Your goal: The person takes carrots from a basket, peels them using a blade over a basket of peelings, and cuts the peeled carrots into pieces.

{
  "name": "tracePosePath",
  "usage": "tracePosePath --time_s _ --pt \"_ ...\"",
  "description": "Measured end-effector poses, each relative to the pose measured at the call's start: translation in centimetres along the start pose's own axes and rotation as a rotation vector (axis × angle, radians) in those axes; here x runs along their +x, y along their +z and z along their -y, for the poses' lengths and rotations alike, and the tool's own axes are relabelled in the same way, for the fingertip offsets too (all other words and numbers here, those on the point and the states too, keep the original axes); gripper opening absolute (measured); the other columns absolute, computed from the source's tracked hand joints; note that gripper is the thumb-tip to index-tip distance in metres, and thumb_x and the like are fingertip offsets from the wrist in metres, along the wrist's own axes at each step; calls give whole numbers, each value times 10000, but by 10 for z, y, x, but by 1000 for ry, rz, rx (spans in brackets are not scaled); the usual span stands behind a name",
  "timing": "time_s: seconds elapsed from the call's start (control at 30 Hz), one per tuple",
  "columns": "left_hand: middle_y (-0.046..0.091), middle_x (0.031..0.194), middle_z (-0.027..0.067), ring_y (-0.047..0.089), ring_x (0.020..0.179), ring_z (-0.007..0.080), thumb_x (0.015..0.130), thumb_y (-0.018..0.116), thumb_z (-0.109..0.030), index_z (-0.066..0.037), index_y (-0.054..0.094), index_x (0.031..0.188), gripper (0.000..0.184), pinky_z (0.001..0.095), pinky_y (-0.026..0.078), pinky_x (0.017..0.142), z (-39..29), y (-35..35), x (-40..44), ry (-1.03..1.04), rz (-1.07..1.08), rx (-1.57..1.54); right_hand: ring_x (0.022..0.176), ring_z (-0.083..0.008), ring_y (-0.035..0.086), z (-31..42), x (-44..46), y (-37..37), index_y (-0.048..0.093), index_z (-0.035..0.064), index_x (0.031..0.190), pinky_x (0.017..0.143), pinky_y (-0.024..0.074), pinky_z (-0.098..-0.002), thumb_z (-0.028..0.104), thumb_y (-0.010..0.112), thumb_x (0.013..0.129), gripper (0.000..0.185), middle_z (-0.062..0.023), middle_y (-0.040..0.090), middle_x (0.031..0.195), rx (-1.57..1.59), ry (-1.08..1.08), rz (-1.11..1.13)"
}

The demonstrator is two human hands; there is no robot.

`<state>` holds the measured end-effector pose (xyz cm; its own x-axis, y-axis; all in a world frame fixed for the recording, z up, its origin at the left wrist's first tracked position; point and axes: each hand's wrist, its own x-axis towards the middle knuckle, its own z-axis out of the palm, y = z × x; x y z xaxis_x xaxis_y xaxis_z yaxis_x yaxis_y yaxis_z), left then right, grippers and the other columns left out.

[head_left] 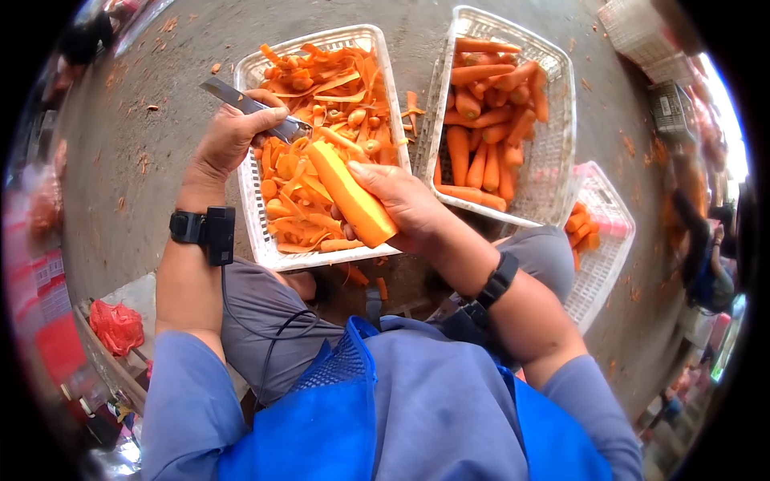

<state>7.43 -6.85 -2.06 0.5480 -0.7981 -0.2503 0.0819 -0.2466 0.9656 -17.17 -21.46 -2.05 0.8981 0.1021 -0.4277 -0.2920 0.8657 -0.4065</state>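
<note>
My left hand [228,136] is closed around a metal peeler [290,128]; its long flat end juts out to the upper left and its shiny end points at the carrot. In my right hand [401,200] is a thick carrot [349,192], smooth and peeled on the side I see, with flat cut ends. The peeler's head is close to the carrot's upper end; I cannot tell whether they touch. Below both hands stands a white plastic crate [245,192] full of carrot peelings [297,208] and trimmed ends.
Whole carrots [485,120] fill part of a second white crate [561,120] to the right. A third crate [613,208] beside it holds cut carrot pieces [581,228]. Peel scraps dot the concrete floor [176,72]. A red plastic bag [117,327] lies at left.
</note>
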Motion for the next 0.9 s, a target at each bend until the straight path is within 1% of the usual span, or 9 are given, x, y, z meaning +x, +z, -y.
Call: tracePosePath --time_s 0.03,0.13,0.23,0.37,0.47,0.57,0.67,0.8,0.9 --pt "674 753 4 532 555 28 881 735 -196 -80 711 940 132 172 414 499 4 -2 -1 3 -28 47 699 -245 690 1 1 -2 559 -28 1222 620 586 -315 311 509 1054 382 -173 680 907 8 4 -1" --pt "619 756 -19 513 614 39 895 702 -171 -76 682 949 111 174 379 543 -6 7 -7 -25 -115 134 662 -239 681 6 4 4 541 -22 1226 564 576 -316 327 496 1057 391 -145 662 863 120 -48 -174" --pt "672 757 0 546 584 34 884 736 -176 -77 714 956 124 180 420 512 -15 22 -15 88 -215 157 664 -233 681 5 10 -11 547 -18 1196 539 567 -311 332 488 1060 380 -135 656 861 68 -65 -233" --pt "656 748 -13 549 594 42 896 727 -167 -67 710 955 117 183 421 524 -29 47 -38 167 -32 96 661 -227 682 7 10 -15 554 -15 1164 512 556 -310 346 487 1061 381 -130 655 881 -24 -136 -354" --pt "648 777 0 550 642 53 860 710 -75 -31 704 942 93 192 419 568 -47 76 -57 45 189 22 756 -215 679 0 14 -23 588 -35 1131 629 577 -337 314 505 1054 367 -131 660 923 36 -197 -341" --pt "659 806 1 590 719 57 855 716 -46 -16 710 964 113 197 461 639 -46 97 -59 55 324 60 792 -197 676 -7 23 -22 599 -50 1139 663 566 -324 301 498 1057 374 -130 671 959 104 -205 -284" --pt "633 767 -40 546 671 32 886 729 -86 -28 715 957 93 188 428 593 -38 99 -55 111 357 57 955 -203 677 -4 18 -20 560 -55 1280 850 564 -319 284 472 1069 409 -153 673 1131 -17 -132 -221" --pt "624 742 -30 553 654 42 891 730 -110 -26 716 962 110 191 432 581 -42 95 -54 134 320 36 891 -176 684 -3 18 -20 581 -41 1266 757 571 -291 275 476 1065 389 -124 683 1081 -178 -121 -171" --pt "613 697 -20 536 587 40 898 709 -131 -43 718 948 101 198 417 515 -34 84 -47 31 317 -26 753 -166 671 -2 14 -12 617 -4 1190 645 557 -289 325 489 1057 377 -102 677 916 -170 -114 -175"
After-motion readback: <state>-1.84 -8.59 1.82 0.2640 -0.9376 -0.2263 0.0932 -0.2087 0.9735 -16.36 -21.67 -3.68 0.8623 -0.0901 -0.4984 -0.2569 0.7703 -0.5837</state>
